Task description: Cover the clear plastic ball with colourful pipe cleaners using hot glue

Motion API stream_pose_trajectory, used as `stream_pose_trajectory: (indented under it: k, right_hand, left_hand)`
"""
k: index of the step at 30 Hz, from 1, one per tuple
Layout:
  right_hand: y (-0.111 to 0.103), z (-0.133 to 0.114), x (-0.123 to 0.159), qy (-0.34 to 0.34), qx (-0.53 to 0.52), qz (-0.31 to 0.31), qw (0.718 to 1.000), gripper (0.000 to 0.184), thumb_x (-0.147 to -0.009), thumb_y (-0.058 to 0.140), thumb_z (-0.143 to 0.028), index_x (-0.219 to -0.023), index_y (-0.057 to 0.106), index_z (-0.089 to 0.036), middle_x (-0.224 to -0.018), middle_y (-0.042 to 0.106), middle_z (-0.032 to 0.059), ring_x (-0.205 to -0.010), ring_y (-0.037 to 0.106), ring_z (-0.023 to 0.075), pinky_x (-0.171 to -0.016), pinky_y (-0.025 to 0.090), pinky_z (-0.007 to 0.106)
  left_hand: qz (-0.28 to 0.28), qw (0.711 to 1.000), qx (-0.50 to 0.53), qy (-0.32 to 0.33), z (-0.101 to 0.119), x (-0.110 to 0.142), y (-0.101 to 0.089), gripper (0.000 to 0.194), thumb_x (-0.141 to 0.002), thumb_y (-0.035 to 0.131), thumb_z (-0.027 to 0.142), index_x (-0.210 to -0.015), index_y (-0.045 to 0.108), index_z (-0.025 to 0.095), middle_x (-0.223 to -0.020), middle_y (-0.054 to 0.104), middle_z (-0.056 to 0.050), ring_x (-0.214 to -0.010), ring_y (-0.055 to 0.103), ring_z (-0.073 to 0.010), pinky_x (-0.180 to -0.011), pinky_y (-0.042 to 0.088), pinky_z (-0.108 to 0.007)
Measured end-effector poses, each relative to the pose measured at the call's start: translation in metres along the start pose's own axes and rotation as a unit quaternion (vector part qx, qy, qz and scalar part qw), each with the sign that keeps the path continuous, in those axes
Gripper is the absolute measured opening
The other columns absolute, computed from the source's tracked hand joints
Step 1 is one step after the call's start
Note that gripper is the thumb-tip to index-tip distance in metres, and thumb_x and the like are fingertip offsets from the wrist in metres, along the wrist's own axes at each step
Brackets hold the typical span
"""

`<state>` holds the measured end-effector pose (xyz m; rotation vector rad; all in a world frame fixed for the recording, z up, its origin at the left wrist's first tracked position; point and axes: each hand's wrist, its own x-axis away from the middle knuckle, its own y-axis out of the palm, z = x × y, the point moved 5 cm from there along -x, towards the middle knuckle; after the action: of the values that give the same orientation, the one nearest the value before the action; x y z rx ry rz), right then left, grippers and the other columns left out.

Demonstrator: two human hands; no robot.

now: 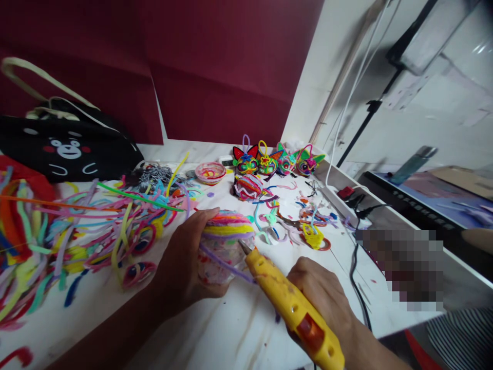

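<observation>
Gluing step: my left hand (188, 262) clamps the wrapped cup (227, 244); my right hand (323, 298) grips the glue gun (292, 308), nozzle touching. Next, I judge, a steady squeeze.

no text, label, brand or number can be read anywhere in this view.

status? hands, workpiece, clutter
Left hand grips pipe-cleaner cup. Right hand holds yellow glue gun, nozzle at cup's rim. Loose pipe cleaners left, black cord right.
</observation>
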<state>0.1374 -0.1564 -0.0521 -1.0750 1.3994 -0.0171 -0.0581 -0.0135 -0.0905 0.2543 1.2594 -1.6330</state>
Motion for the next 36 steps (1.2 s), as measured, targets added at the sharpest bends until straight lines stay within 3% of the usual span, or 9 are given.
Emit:
stream_pose_trajectory:
  k: [4, 11, 19, 24, 30, 36]
  right_hand:
    - [0.002, 0.004, 0.009, 0.004, 0.003, -0.003, 1.0, 0.02, -0.107, 0.043, -0.019, -0.091, 0.053, -0.021, -0.07, 0.056, 0.0003, -0.06, 0.05, 0.0148, -0.052, 0.036, 0.03]
    - [0.007, 0.01, 0.025, 0.064, -0.049, -0.004, 0.997, 0.015, -0.106, 0.044, -0.024, -0.094, 0.054, -0.022, -0.075, 0.057, 0.0034, -0.065, 0.051, 0.0186, -0.058, 0.038, 0.034]
    - [0.007, 0.013, 0.025, 0.056, -0.022, -0.008, 0.998, 0.016, -0.107, 0.043, -0.025, -0.093, 0.052, -0.022, -0.073, 0.054, 0.001, -0.061, 0.05, 0.0173, -0.054, 0.036, 0.032]
    - [0.002, 0.018, 0.029, 0.068, -0.031, -0.014, 0.997, 0.013, -0.108, 0.046, -0.026, -0.099, 0.054, -0.021, -0.082, 0.06, 0.0033, -0.068, 0.056, 0.018, -0.057, 0.042, 0.031]
    - [0.0, 0.033, 0.036, 0.162, -0.015, -0.142, 0.976, 0.005, -0.104, 0.047, -0.023, -0.104, 0.052, -0.024, -0.098, 0.064, 0.0066, -0.08, 0.062, 0.0215, -0.068, 0.051, 0.033]
    - [0.032, 0.039, 0.035, 0.171, -0.013, -0.349, 0.921, 0.017, -0.102, 0.049, -0.023, -0.11, 0.063, -0.015, -0.109, 0.066, 0.0155, -0.1, 0.065, 0.0301, -0.091, 0.058, 0.047]
  left_hand:
    - [0.005, 1.0, -0.006, 0.001, 0.001, -0.001, -0.002, 0.106, -0.059, 0.078, 0.031, -0.156, 0.037, 0.029, -0.151, 0.059, -0.012, -0.134, 0.063, -0.0438, -0.114, 0.057, -0.059]
    - [0.009, 1.0, 0.001, -0.005, 0.002, -0.002, -0.001, 0.107, -0.059, 0.076, 0.036, -0.158, 0.034, 0.035, -0.151, 0.059, -0.008, -0.134, 0.063, -0.0436, -0.115, 0.057, -0.059]
    - [0.017, 1.0, 0.0, 0.019, 0.005, -0.002, -0.003, 0.106, -0.064, 0.077, 0.033, -0.159, 0.031, 0.032, -0.152, 0.058, -0.011, -0.135, 0.063, -0.0421, -0.115, 0.058, -0.057]
    - [0.014, 1.0, 0.01, 0.015, 0.003, -0.002, -0.001, 0.114, -0.059, 0.077, 0.033, -0.161, 0.027, 0.036, -0.154, 0.057, -0.01, -0.137, 0.061, -0.0438, -0.115, 0.058, -0.061]
    - [0.074, 0.997, -0.021, 0.029, -0.011, -0.003, -0.001, 0.112, -0.062, 0.079, 0.046, -0.161, 0.031, 0.03, -0.15, 0.062, -0.012, -0.133, 0.065, -0.0452, -0.111, 0.06, -0.061]
    - [0.096, 0.993, -0.059, 0.04, -0.016, -0.006, -0.003, 0.111, -0.063, 0.078, 0.05, -0.161, 0.033, 0.024, -0.15, 0.061, -0.014, -0.131, 0.065, -0.0445, -0.11, 0.061, -0.059]
